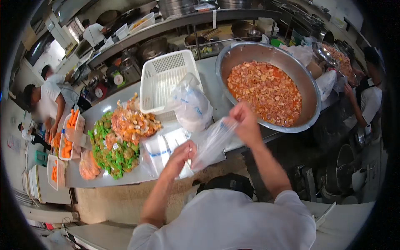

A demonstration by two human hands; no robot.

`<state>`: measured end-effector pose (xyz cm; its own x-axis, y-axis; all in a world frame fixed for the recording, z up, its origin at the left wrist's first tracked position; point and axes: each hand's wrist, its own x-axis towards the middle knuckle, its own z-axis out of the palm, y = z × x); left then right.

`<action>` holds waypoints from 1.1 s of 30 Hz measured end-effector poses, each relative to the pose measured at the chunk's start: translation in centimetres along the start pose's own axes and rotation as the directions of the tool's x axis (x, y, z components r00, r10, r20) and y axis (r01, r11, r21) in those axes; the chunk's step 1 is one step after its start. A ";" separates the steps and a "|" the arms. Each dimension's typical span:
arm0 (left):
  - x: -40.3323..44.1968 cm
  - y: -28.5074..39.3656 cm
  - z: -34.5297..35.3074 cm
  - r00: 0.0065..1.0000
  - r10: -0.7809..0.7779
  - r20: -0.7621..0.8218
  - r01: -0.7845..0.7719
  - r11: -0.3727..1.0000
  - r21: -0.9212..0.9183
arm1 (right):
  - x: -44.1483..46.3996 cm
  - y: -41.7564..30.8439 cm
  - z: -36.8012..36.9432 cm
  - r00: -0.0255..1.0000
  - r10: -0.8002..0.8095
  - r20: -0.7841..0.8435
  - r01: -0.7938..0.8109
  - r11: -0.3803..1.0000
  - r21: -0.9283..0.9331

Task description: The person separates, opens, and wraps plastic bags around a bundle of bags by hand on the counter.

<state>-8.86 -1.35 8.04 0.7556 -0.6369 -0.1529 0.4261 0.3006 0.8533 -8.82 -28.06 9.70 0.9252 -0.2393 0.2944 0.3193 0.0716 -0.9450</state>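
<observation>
A clear plastic bag [213, 142] is stretched between my two hands over the front edge of the steel table. My left hand [180, 159] has its fingers closed on the bag's lower left end. At the upper right end, my right hand [246, 124] pinches the bag, close to the rim of a large steel basin [309, 109]. Diced, reddish marinated meat [266, 92] fills much of that basin. Behind the bag stands a plastic bag with whitish contents [192, 109]. Flat plastic bags with blue print [160, 151] lie beside my left hand.
A white perforated basket [146, 89] stands behind the bags. To the left are green-tied bags [113, 160], bags of orange-coloured food [132, 121] and a basket of carrots [66, 155]. Co-workers stand at the left [52, 98] and right [371, 102]. A shelf [175, 23] runs along the back.
</observation>
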 end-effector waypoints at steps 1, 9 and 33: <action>0.5 1.9 0.5 0.996 0.002 0.086 -0.025 0.964 0.266 | 0.6 -3.9 0.4 0.994 -0.023 0.109 0.012 0.995 0.101; 10.9 14.9 -1.8 0.774 0.380 0.506 -0.261 -0.536 0.803 | 9.9 -5.7 3.9 0.660 -0.150 0.736 0.686 0.519 -0.510; 0.7 -8.0 -15.8 0.508 0.733 -0.453 0.327 0.322 0.888 | -4.7 12.3 1.4 0.976 0.200 0.092 -0.143 0.894 -0.424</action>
<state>-3.86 7.00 -6.76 0.9211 0.2184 0.3223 -0.0577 -0.7421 0.6678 -8.92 -24.65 -3.14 0.9852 -0.1300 0.1118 0.0664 -0.3122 -0.9477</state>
